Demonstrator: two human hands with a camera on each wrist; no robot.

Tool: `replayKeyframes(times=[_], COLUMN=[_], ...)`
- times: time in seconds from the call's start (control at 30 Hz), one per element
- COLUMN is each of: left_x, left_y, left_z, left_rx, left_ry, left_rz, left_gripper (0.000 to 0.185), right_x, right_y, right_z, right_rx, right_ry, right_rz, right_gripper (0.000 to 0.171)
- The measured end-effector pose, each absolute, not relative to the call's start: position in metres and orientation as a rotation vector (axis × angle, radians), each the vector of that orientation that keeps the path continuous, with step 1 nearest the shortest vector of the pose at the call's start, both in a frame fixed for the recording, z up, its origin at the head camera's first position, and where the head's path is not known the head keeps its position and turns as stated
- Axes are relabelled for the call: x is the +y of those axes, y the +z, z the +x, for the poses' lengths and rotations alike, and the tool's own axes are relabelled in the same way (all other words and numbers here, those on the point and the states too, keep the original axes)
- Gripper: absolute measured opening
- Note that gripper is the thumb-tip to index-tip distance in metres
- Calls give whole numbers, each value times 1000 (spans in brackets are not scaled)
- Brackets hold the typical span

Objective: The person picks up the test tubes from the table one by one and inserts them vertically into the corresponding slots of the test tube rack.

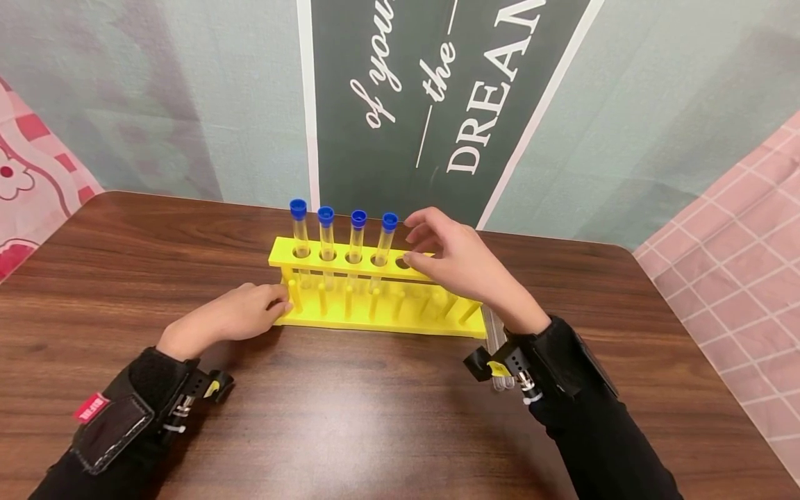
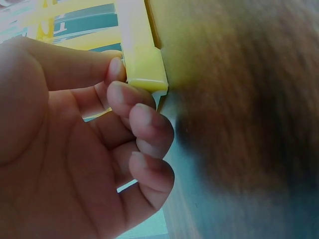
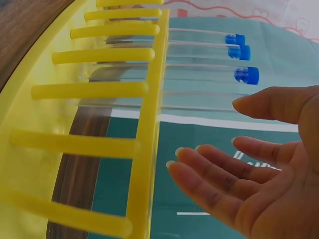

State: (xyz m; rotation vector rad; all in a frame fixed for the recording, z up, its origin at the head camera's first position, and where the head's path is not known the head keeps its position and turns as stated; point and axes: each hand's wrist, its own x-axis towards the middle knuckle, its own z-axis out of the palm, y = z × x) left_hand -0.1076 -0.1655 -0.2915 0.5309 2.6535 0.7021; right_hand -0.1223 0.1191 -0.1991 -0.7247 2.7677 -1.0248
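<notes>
A person's left hand (image 1: 234,316) steadies a yellow test-tube rack (image 1: 375,316) on a wooden table (image 1: 375,417), thumb and curled fingertips (image 2: 117,92) pinching the rack's near left corner post. The right hand (image 1: 459,260) hovers over the rack's right half, fingers loosely spread and holding nothing, its fingertips just beside the top rail. Four blue-capped test tubes (image 1: 356,239) stand upright in the row of holes to the left of that hand; an empty hole (image 1: 403,263) lies just under its fingers. The rack's right end is hidden behind the right hand. A clear object beside the right wrist is too obscured to identify.
</notes>
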Motion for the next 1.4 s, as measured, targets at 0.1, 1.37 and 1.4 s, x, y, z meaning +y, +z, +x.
replayKeyframes(times=[0.1, 1.37, 1.4], left_x=[-166, -166, -166], left_y=[-291, -292, -292], left_z=[-108, -109, -109], left_rx=[2650, 2660, 2659], left_ry=[705, 704, 703], left_rz=[532, 547, 545], left_gripper=[16, 16, 16], right_x=[126, 207, 208], right_y=[-200, -200, -201], right_z=[-119, -92, -93], right_rx=[2803, 3007, 3004], right_ry=[-1019, -942, -932], right_rz=[-707, -384, -376], right_gripper=[37, 28, 28])
